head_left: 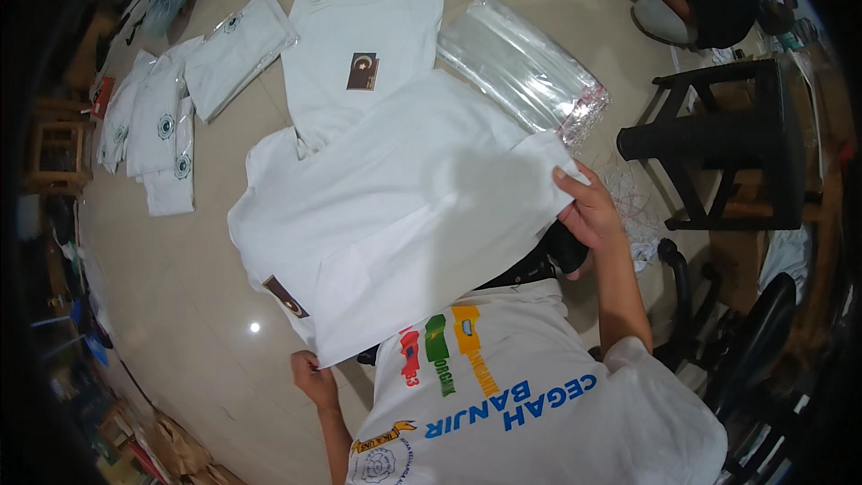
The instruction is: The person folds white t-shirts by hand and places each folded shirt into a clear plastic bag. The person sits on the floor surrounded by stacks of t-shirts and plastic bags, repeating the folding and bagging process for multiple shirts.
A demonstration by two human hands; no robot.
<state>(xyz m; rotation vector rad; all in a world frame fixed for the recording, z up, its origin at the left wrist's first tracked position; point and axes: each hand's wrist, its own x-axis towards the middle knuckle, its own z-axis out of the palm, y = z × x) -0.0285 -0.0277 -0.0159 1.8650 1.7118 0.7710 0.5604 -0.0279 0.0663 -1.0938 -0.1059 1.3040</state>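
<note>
Glossy beige floor tiles [180,278] spread across the frame, a small round white glare [254,327] shining at lower left. At the left edge stands a brown wooden frame [58,117]; at right, a black plastic stool [786,139] — and below it, a black chair [759,332].

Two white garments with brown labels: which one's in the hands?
The nearer garment, held by its edges in the left hand and right hand; the farther garment lies beyond, touched by neither.

Left hand [314,381], fingertips probably behind white garment [404,216]
</note>
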